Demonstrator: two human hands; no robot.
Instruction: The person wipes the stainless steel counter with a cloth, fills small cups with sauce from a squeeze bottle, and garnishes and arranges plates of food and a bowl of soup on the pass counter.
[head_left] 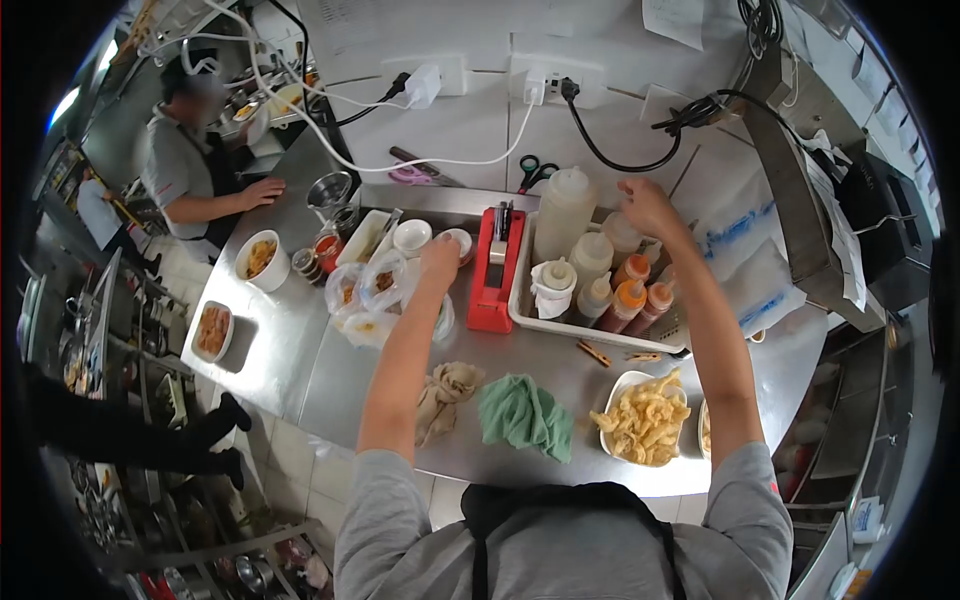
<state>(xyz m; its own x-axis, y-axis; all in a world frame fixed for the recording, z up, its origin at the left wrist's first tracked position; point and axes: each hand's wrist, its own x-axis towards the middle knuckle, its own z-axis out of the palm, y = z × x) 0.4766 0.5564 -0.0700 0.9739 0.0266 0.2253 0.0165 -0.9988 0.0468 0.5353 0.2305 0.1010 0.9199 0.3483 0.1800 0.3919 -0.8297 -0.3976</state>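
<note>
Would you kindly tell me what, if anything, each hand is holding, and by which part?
I cannot tell: the left hand is at a small white bowl, the right hand near a translucent squeeze bottle; any grip is unclear.

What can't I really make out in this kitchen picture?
Head view:
Left hand: whether it grips anything; its back hides the fingertips.
Second white bowl: most of its contents, covered by the right arm.
Wall paper: top cut off by the edge.
Plastic bags: blue print too blurred to read.
</note>
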